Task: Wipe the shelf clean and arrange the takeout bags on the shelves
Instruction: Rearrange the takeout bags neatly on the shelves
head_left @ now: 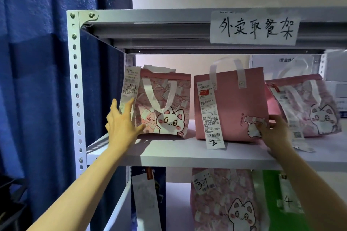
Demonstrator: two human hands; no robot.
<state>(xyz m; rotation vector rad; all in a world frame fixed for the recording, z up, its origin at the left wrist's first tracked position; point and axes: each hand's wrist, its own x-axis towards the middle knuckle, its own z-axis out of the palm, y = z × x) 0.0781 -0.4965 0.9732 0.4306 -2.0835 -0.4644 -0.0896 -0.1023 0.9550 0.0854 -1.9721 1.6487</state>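
Three pink takeout bags stand on the white shelf board [169,155]. The left cat-print bag [165,107] carries a long receipt on its left edge, and my left hand [122,124] lies flat against that bag's left side, fingers spread. The plain pink middle bag [238,110] has a receipt marked 2 hanging down its front. My right hand [274,129] rests on that bag's lower right corner, fingers curled around the edge. A third cat-print bag [309,107] leans at the far right, partly behind the middle bag.
The grey metal rack upright [75,80] stands left, beside a blue curtain [37,62]. A handwritten paper sign [253,28] hangs on the top beam. On the lower shelf sit a dark bag [148,193], a pink cat bag [221,202] and a green bag [277,197].
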